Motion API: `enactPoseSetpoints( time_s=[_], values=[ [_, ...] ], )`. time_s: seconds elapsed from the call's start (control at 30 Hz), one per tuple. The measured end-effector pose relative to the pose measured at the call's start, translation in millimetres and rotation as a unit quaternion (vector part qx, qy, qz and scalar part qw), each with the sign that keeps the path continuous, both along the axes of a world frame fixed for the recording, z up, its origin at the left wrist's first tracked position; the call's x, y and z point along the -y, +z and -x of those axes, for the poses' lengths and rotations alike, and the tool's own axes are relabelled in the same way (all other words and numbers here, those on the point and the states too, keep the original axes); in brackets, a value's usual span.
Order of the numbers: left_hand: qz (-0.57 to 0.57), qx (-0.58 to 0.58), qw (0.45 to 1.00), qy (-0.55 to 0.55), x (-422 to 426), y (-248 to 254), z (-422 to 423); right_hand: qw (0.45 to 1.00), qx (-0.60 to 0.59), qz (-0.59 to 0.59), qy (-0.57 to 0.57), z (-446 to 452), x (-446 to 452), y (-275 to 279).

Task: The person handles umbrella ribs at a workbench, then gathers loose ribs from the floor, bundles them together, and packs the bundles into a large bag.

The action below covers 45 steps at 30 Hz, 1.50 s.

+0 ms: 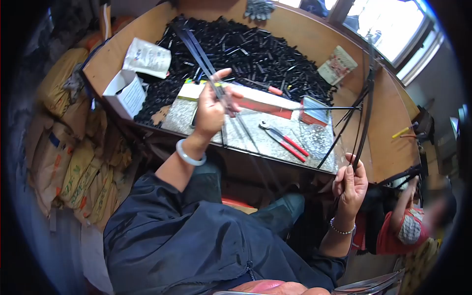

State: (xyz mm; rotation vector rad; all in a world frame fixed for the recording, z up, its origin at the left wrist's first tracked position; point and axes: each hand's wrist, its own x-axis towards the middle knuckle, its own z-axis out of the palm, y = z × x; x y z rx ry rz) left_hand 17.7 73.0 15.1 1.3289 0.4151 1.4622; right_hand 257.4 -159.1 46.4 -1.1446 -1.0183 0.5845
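Glasses (373,285) at bottom edge, dark jacket (196,246) behind; left hand (211,112) curled round long black strips (197,49), blurred, over the work board (184,115); right hand (351,186) pinching thin dark strips (366,113), right of board; big heap of short black pieces (236,46) behind board, so plenty seemingly done; held strips look unfinished, total left can't tell; red-handled pliers (290,146) on board, untouched.

Place: small workshop | wood-walled counter (393,115) heaped with small black pieces (241,46) | long black strips (195,51) | red-handled pliers (295,145) | glove (259,10) over back wall | piled sacks (54,152) alongside | another person (391,231) nearby
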Motion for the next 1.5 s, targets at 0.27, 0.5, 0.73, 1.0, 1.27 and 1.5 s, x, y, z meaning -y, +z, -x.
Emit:
enactPoseSetpoints(
  time_s=[0.27,0.5,0.73,1.0,1.27,1.5],
  values=[
    [-0.032,-0.056,0.996,-0.068,3,18,12,0.982,0.156,0.074,-0.075,3,3,10],
    [-0.244,-0.212,0.946,0.019,22,25,-39,0.983,0.129,0.054,0.116,50,-14,-31],
    [-0.275,-0.226,0.934,-0.019,8,12,-44,0.958,-0.020,0.155,0.240,70,-7,-36],
    [-0.065,-0.063,0.973,-0.213,21,10,-38,0.964,0.160,0.072,0.198,66,-18,-43],
    [-0.008,-0.080,0.958,-0.277,26,17,-27,0.922,-0.130,0.134,0.339,68,-11,-43],
    [-0.129,-0.190,0.946,-0.227,30,18,-16,0.921,-0.121,0.139,0.344,71,-4,-36]
  ],
)
